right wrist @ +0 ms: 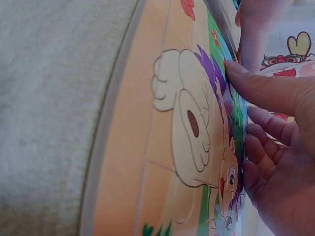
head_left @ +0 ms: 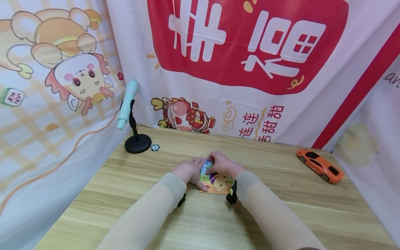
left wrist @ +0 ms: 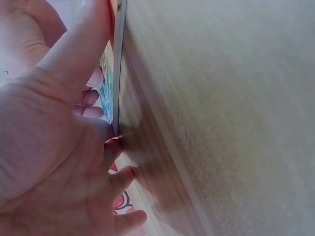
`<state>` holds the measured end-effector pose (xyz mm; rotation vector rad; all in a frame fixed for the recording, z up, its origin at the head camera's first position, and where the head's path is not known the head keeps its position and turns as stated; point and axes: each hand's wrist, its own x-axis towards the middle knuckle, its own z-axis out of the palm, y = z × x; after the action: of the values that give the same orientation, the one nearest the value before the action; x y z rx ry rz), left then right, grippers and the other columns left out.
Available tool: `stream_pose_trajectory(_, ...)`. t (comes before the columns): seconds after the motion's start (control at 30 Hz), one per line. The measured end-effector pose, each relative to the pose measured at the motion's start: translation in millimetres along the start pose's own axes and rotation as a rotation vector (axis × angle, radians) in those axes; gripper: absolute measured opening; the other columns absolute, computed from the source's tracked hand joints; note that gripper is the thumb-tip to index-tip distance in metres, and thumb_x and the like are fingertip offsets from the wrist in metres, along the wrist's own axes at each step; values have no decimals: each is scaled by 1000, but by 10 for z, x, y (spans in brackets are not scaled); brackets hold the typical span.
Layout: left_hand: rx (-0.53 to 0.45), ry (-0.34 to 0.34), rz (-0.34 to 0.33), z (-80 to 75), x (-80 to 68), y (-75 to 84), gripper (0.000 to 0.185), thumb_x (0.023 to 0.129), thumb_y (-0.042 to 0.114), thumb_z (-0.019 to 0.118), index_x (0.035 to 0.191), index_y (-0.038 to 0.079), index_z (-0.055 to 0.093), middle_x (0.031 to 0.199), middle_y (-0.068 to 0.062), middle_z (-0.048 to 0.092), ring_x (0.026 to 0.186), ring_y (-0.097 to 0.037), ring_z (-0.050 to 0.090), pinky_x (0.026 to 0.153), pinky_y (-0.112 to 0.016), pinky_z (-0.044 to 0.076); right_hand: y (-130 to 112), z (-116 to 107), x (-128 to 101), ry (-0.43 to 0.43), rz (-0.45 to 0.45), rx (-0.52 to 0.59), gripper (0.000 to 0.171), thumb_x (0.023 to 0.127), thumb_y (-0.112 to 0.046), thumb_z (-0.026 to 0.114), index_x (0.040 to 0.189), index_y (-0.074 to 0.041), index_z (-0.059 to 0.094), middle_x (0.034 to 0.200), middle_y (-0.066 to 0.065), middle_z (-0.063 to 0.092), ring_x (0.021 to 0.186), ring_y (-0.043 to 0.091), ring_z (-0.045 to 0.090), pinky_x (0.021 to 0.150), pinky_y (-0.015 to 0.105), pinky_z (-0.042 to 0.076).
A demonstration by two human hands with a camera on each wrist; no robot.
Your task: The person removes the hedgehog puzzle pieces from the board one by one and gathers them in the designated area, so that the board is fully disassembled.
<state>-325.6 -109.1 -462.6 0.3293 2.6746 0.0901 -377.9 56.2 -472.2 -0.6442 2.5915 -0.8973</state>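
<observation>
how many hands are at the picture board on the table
2: the left hand lies at the left edge of the picture board, and the right hand is over its upper part. No others show.

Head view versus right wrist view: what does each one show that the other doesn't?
Only the head view shows the teal microphone, its black stand, the small round chip by the stand's base and the orange toy car.

Only the right wrist view shows the cartoon's eye clearly, close up.

Both share the picture board, the left hand and right hand at it, and the printed cloth behind.
</observation>
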Motion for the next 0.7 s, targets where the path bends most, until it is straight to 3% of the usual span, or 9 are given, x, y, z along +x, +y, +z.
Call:
stream_pose_trajectory(0.2,-8,12,2,-56,-115,46,131,64,79,71,160,14,9,165,-1,7,149,-27,9,118,-52,14,-14,2,-3,-3,8,-35,44,76,-21,88,108,-9,60,106,7,50,96,21,49,93,37,45)
stream_pose_trajectory(0.53,-4,-10,-12,-33,-32,11,136,59,83,70,160,13,10,165,-1,6,149,-27,8,118,-52,14,15,3,19,15,-37,-73,46,77,-24,88,112,-11,62,107,5,52,97,21,51,95,39,45)
stream_pose_trajectory(0.7,-18,-9,-11,63,118,-55,140,55,86,68,160,16,8,165,1,3,150,-26,6,118,-52,14,-11,-12,6,51,-117,-210,40,76,-27,88,107,-9,71,101,2,58,92,17,56,90,37,49)
